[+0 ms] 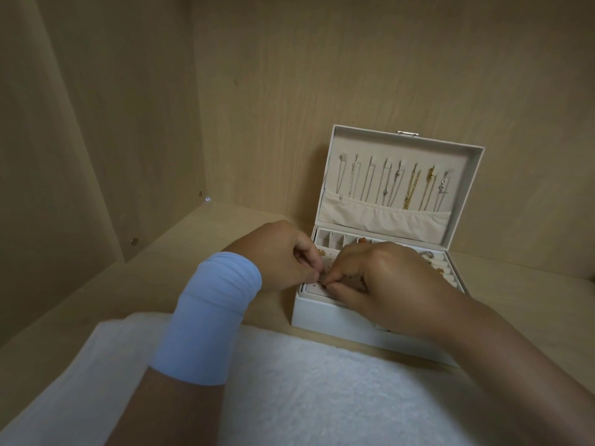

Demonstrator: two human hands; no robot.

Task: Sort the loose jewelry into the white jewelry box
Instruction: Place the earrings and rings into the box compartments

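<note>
Left hand [283,252] and right hand [386,278]: narrow pinch grip on tiny metal piece [321,279], likely an earring, over the open white rectangular jewelry box [322,313]'s perforated panel [314,289]. Light, slippery, easily dropped; pinch its post.

It looked like a home closet. Wood panels [289,75] walled a shelf [145,284]; a towel [322,397] lay at bottom centre.
</note>
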